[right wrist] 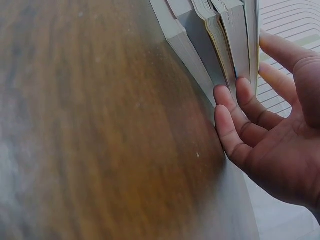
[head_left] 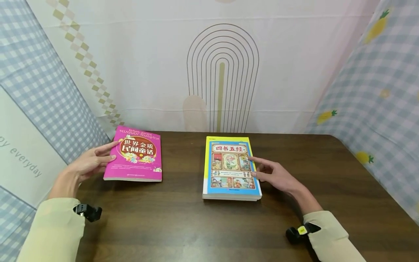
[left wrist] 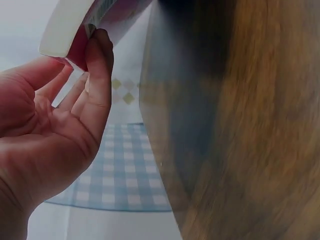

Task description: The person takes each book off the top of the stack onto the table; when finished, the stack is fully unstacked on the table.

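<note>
At the left side of the table, my left hand (head_left: 86, 162) holds a pink book (head_left: 135, 169) by its left edge, with fingertips on the cover. The left wrist view shows the thumb and fingers pinching the book (left wrist: 59, 32) on both faces, fingers on the barcode side. My right hand (head_left: 278, 176) rests against the right side of a stack of books, topped by a blue and yellow book (head_left: 229, 183). In the right wrist view, several fingertips lie along the side of the stack (right wrist: 234, 30), while two others reach the top cover.
Both books are on or over a dark brown wooden table (head_left: 183, 225). A white patterned cloth (head_left: 147, 72) hangs behind it. Blue checked cloths (head_left: 392, 91) hang at both sides. Small black devices are strapped to both wrists.
</note>
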Available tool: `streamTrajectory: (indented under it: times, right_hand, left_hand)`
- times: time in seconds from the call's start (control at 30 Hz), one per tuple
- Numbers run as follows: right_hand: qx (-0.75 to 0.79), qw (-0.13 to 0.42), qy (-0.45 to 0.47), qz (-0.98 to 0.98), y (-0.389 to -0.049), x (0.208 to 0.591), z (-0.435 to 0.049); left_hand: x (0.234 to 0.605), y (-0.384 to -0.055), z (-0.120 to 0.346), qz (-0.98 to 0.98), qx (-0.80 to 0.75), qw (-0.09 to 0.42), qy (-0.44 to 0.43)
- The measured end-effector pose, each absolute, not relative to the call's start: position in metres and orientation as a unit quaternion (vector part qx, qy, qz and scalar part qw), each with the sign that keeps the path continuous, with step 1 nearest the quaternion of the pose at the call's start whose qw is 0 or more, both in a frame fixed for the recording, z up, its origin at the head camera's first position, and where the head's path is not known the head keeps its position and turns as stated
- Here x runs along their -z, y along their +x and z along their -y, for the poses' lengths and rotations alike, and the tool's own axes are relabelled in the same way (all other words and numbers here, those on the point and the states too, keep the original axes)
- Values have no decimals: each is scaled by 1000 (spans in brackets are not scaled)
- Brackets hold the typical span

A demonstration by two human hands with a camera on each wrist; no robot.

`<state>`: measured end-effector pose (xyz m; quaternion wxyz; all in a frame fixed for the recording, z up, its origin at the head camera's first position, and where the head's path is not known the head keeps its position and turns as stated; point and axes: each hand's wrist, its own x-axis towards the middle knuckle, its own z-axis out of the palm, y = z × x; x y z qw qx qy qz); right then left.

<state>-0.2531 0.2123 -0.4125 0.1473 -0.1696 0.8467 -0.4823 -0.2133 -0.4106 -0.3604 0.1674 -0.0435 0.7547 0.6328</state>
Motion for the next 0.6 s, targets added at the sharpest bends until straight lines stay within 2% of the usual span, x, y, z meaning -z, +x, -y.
streamTrajectory:
  times: [0.33,0.6]
  right_hand:
    - [480,145,-174,-847,-255,411,-212]
    - [474,150,-172,-851,-253,412,-214]
  left_hand:
    - [363,-215,426,-796,-571,193,-60]
    - [373,-215,427,-836,-519,147,-103]
